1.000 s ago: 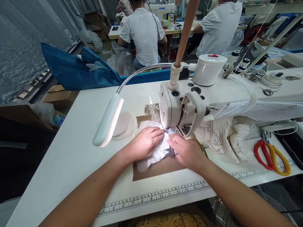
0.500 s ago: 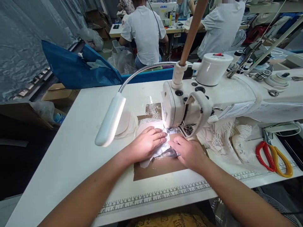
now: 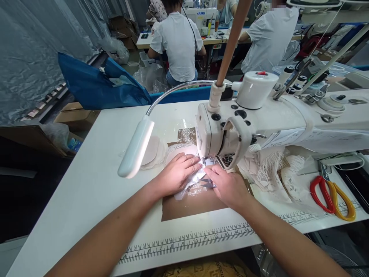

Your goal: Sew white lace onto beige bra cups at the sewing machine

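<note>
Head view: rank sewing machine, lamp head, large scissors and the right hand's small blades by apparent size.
1. Sewing machine
2. Lamp head and large scissors: too alike to rank
3. Small blades, partly hidden

Fabric (image 3: 187,148) lies on the table (image 3: 86,192) at the sewing machine's head (image 3: 209,132), left of lace pieces (image 3: 271,173) and scissors (image 3: 329,184).

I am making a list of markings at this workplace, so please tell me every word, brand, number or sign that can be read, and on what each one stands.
"JUKI": on the sewing machine at the back table.
"6", "7", "8", "9", "10": on the ruler strip along the near table edge; some of its other numbers are unclear.
Too blurred to read: the marks on the papers attached to the near machine.
</note>
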Motion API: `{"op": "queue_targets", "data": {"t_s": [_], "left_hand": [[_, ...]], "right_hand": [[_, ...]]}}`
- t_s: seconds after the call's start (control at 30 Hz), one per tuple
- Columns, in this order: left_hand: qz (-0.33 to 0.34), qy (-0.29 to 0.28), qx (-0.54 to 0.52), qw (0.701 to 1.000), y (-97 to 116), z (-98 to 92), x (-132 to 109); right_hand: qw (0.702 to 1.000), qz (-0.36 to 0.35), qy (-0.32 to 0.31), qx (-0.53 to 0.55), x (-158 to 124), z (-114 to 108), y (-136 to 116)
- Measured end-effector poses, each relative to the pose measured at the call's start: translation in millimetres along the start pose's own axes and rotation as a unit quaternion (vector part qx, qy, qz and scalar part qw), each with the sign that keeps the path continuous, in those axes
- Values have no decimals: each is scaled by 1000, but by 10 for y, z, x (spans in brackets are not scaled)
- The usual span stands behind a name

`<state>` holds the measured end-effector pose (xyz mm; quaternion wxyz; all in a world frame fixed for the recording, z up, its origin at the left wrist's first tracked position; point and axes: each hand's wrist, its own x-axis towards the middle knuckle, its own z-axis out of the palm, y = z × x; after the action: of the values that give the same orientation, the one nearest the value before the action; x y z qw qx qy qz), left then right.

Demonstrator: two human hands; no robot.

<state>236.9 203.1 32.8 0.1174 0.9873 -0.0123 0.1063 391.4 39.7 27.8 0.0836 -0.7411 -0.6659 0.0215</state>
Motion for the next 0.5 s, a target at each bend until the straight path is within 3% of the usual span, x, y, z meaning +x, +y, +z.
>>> {"op": "queue_targets", "data": {"t_s": [0.17, 0.27, 0.4, 0.5], "left_hand": [[-95, 9, 42, 995, 59, -53, 3], [-142, -27, 64, 987, 181, -135, -29], [-147, -94, 13, 985, 515, -304, -188], [-120, -104, -77, 984, 763, -425, -363]], "right_hand": [[997, 10, 14, 72, -19, -27, 30], [987, 31, 15, 156, -28, -63, 57], [958, 29, 48, 281, -37, -95, 83], [940, 13, 47, 338, -42, -100, 65]]}}
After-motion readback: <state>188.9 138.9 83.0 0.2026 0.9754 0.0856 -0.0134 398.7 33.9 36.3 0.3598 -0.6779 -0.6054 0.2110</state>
